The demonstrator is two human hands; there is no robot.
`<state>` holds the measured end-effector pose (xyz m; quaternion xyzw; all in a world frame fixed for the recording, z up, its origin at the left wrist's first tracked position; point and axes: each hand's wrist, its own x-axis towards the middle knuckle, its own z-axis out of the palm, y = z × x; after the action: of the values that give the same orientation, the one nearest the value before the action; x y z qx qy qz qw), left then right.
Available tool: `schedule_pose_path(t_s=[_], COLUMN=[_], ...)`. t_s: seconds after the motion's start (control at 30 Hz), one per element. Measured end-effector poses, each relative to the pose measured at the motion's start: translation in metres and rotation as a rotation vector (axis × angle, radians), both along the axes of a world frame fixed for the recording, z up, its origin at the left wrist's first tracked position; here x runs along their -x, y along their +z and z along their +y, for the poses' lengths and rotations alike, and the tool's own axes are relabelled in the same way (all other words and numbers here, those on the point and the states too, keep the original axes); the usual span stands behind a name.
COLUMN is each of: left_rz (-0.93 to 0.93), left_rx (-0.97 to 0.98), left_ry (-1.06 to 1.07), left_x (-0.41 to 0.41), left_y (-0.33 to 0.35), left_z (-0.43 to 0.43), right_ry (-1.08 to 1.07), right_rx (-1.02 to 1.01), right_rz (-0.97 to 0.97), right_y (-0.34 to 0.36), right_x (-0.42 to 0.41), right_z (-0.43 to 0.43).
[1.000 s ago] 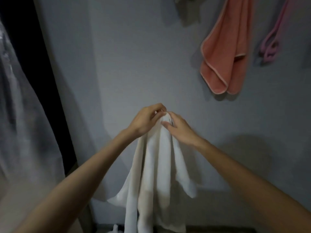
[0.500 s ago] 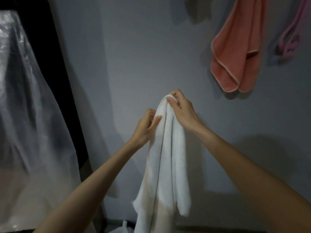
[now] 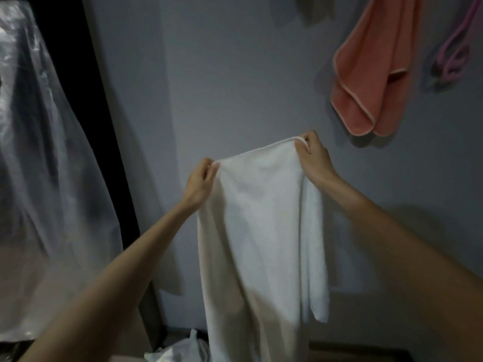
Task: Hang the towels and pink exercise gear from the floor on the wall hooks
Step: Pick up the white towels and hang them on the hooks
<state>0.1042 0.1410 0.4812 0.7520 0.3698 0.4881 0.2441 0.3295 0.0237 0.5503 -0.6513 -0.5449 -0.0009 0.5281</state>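
Our left hand (image 3: pixel 200 182) and right hand (image 3: pixel 312 156) each pinch a top corner of the white towel (image 3: pixel 261 218). We have drawn them apart (they were bunched together a moment ago). It hangs spread below-left of the coral towel (image 3: pixel 366 82), ready for hanging, we judge.

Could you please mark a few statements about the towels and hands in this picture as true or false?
1. The left hand and the right hand each pinch the white towel at its top edge. True.
2. The pink exercise gear hangs right of the coral towel. True.
3. The coral towel lies on the floor. False: it hangs on the wall.
4. The white towel hangs on the wall unheld. False: the hands hold it up, spread between them.
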Motion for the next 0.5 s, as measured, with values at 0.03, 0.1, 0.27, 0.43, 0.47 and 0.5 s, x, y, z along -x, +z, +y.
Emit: schedule_pose_path(t_s=[0.03,0.1,0.27,0.43,0.47,0.5], left_rz=[-0.018,0.013,0.082,0.135,0.125,0.120], left_rx=[-0.040,-0.153,-0.414,-0.490,-0.492,-0.491], left_ry=[-0.016,-0.056,-0.117,-0.101,-0.084,-0.062], left_x=[-0.002,-0.008,-0.029,-0.042,-0.040,-0.036], left_y=[0.017,0.053,0.118,0.142,0.145,0.148], left_z=[-0.003,-0.012,-0.036,-0.046,-0.046,-0.045], right_ry=[0.009,0.072,0.210,0.318,0.293,0.246], right_rx=[0.033,0.068,0.099,0.067,0.045,0.016], right_rz=[-0.016,-0.042,-0.105,-0.069,-0.058,-0.052], right_y=[-0.002,-0.006,-0.002,0.023,0.027,0.033], right_x=[-0.006,-0.013,-0.001,0.029,0.032,0.034], right_z=[-0.002,-0.006,-0.002,0.003,0.004,0.007])
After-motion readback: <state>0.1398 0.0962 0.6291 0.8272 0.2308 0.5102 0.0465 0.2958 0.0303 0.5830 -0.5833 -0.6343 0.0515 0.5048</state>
